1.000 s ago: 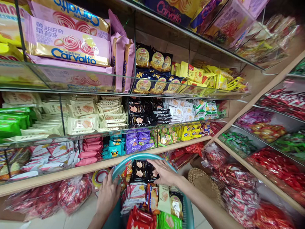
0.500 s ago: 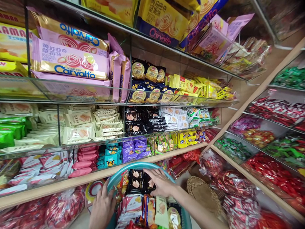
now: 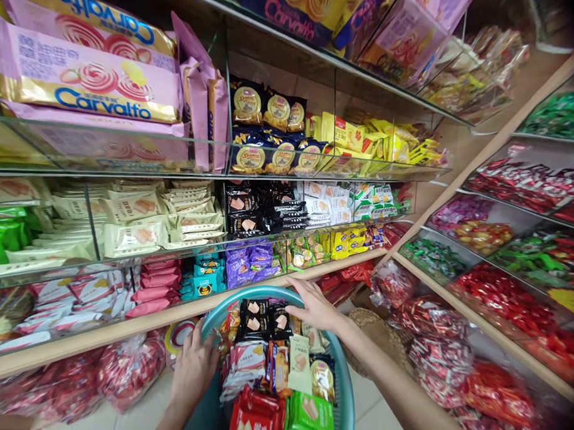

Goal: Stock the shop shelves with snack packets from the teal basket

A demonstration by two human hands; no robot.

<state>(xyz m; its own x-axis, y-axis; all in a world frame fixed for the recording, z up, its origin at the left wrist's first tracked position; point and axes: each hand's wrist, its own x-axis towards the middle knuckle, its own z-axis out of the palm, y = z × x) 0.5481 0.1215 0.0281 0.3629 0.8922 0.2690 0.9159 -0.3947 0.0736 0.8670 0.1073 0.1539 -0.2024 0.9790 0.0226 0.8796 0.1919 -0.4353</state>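
Teal basket point(image 3: 351, 393) at near centre, below the shelving. Inside, far end: black packs point(image 3: 254, 320). Middle, left to right: white packs point(image 3: 246, 363), a cream pack point(image 3: 300, 365), a dark round-label pack point(image 3: 323, 376). Near end: red packs point(image 3: 257, 416) left, green packs point(image 3: 310, 418) right.

Left hand point(image 3: 195, 357) at the basket's left rim, fingers bent; cannot tell whether it grips. Right hand point(image 3: 316, 309) at the far-right rim, thumb and fingers wide apart, thumb toward the black packs, no pack held.

Just beyond the basket, low shelf: pink packs point(image 3: 158, 282), small teal packs point(image 3: 207, 278), purple packs point(image 3: 248, 264), left to right. Far left, higher: large Carvalfo packs point(image 3: 91, 76). Floor: bagged red-wrapped goods left point(image 3: 131, 367) and right point(image 3: 440, 349); woven item point(image 3: 365, 334) beyond the right forearm.
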